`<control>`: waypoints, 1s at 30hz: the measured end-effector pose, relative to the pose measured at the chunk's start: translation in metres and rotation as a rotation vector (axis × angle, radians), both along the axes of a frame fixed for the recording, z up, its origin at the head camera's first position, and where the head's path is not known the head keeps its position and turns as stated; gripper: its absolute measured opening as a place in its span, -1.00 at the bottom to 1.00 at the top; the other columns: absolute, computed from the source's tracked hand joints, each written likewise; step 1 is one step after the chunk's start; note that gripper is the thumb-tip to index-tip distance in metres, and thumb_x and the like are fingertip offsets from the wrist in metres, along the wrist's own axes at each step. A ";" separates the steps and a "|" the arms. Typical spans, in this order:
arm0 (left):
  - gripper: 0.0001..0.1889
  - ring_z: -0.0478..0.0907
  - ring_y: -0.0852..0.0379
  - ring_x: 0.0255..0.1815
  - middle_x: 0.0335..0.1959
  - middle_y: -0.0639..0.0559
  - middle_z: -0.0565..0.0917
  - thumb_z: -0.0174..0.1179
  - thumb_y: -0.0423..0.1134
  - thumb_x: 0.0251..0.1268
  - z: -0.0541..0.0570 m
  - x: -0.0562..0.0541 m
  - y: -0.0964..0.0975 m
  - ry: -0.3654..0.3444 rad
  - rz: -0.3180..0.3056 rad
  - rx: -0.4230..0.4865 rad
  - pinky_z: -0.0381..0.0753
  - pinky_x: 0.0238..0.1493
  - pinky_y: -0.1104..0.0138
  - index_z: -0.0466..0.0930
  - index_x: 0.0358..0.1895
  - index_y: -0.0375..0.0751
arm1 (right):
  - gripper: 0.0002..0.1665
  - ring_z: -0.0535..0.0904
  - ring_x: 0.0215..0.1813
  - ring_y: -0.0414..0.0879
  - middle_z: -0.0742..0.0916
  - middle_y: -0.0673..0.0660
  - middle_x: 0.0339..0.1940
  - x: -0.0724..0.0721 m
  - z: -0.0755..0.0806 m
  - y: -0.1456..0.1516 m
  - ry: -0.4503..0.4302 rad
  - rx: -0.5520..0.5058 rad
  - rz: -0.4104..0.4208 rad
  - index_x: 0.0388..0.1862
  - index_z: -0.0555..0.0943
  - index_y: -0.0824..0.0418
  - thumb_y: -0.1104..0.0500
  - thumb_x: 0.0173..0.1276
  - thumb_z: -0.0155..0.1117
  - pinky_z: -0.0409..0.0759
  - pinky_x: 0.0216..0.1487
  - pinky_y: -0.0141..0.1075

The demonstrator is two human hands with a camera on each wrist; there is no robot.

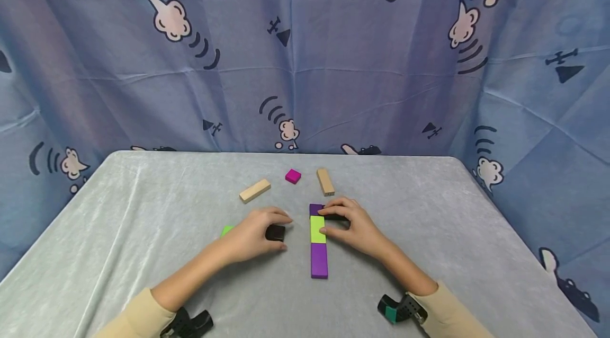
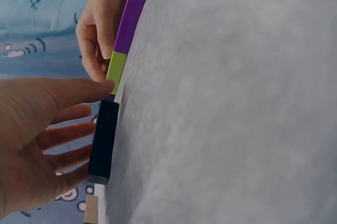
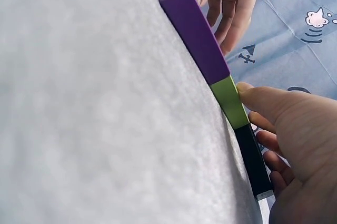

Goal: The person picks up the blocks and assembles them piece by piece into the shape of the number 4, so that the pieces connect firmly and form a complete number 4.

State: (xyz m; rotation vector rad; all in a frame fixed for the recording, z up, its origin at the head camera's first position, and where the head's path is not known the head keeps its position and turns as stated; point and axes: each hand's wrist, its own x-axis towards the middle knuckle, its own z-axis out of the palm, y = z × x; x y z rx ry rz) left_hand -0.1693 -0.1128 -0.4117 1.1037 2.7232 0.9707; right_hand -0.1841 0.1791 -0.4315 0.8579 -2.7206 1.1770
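Observation:
A row of blocks lies on the cloth: a purple block [image 1: 319, 261] in front, a lime green block [image 1: 317, 229] in the middle and another purple block [image 1: 314, 210] behind. My right hand [image 1: 359, 227] rests at the row's right side, its thumb touching the lime block, its index fingertip at the rear purple one. Between them lies a black block [image 1: 336, 216] against the row. My left hand [image 1: 252, 233] spreads around another black block [image 1: 275, 232] left of the row. In the left wrist view, a gap separates its thumb from that black block [image 2: 104, 142].
Behind the row lie two plain wooden blocks, one left [image 1: 254, 190] and one right [image 1: 325, 182], with a magenta block [image 1: 293, 176] between them. A green block [image 1: 226, 230] is mostly hidden by my left hand. A patterned blue curtain [image 1: 310, 62] hangs behind the cloth-covered table [image 1: 157, 221].

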 end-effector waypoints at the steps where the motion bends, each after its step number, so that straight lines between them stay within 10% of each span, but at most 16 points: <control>1: -0.51 0.65 -0.13 0.24 0.16 -0.19 0.73 0.56 -0.30 0.20 0.000 0.000 -0.001 0.009 0.000 0.003 0.62 0.29 0.03 0.71 0.19 -0.40 | -0.59 0.53 0.21 0.08 0.71 0.11 0.16 0.000 0.000 0.000 0.000 -0.001 0.000 0.15 0.79 0.16 0.14 0.34 0.58 0.54 0.23 0.01; 30: -0.70 0.67 0.08 -0.03 -0.10 -0.05 0.76 0.56 -0.39 0.14 0.005 -0.006 -0.018 -0.002 0.037 -0.049 0.68 0.04 0.20 0.79 -0.04 -0.30 | -0.61 0.53 0.19 0.10 0.71 0.12 0.16 0.002 0.000 0.000 0.018 0.021 0.003 0.12 0.79 0.16 0.18 0.32 0.58 0.48 0.20 0.04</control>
